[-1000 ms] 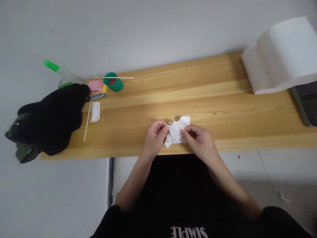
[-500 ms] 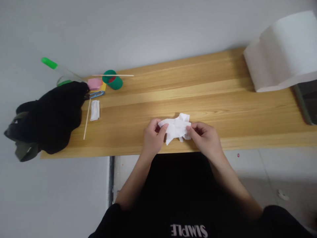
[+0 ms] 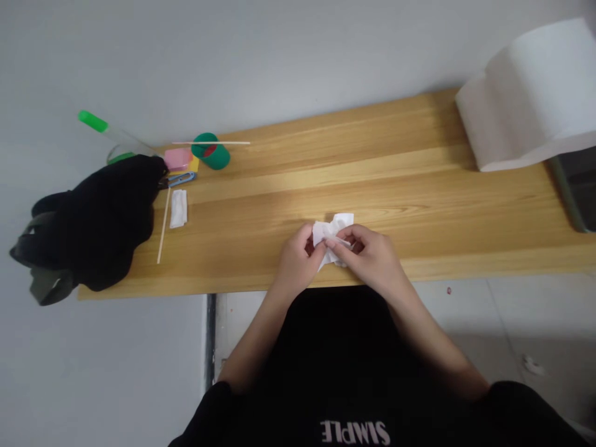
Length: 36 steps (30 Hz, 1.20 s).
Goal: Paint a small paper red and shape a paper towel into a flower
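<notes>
A crumpled, partly folded white tissue [image 3: 342, 221] is between my two hands, just above the front of the wooden table [image 3: 400, 174]. My left hand [image 3: 298, 254] pinches its left side between thumb and fingers. From the right, my right hand [image 3: 372, 253] grips it too, thumb pressed on its middle close to my left thumb. Parts of the tissue are hidden under the fingers.
At the left lie a black cloth [image 3: 112, 217], a folded white tissue packet [image 3: 178, 208], a thin stick [image 3: 163, 226], blue snips [image 3: 181, 179], a pink block [image 3: 177, 159] and a green cup [image 3: 216, 155]. A large white paper roll [image 3: 526, 93] and a dark device [image 3: 577, 186] are at the right.
My hands have come closer together, the right one moving left over the tissue. The tissue is now bunched smaller; before, it was stretched between both hands.
</notes>
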Tool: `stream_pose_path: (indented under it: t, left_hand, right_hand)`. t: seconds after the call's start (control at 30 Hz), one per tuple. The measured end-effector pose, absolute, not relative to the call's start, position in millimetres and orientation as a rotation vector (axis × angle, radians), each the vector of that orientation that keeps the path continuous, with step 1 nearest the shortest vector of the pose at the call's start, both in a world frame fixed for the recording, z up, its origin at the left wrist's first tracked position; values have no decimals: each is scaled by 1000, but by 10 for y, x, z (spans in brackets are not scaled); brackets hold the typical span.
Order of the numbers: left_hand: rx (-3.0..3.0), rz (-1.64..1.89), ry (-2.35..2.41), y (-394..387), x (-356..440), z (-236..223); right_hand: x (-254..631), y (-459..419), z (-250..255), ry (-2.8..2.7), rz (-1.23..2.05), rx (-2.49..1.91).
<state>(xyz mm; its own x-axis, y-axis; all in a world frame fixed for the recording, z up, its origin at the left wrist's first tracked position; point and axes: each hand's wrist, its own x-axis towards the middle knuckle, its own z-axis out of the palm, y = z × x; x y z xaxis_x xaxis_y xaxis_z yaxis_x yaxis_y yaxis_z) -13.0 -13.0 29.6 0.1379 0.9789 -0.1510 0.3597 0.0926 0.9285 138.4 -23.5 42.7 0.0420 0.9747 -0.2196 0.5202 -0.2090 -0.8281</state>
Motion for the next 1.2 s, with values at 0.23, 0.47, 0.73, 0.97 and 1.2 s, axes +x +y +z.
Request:
stream_pose_path:
  t: [0.23, 0.47, 0.73, 0.97, 1.2]
  left_hand:
    - [1427, 872, 1483, -111, -169, 304]
    - [1439, 910, 1557, -104, -208, 259]
    - [1563, 1160, 1319, -74, -319, 308]
    - [2026, 753, 1247, 143, -285, 231]
    - [2074, 658, 1195, 208, -160, 199]
  right_hand:
    - [1464, -240, 405, -1589, 856, -1957]
    - [1498, -285, 358, -1660, 808, -2042]
    - [1555, -315, 347, -1682, 874, -1963]
    - [1640, -311, 278, -1609, 994, -1867]
    - [1671, -343, 322, -1172, 1335, -1412]
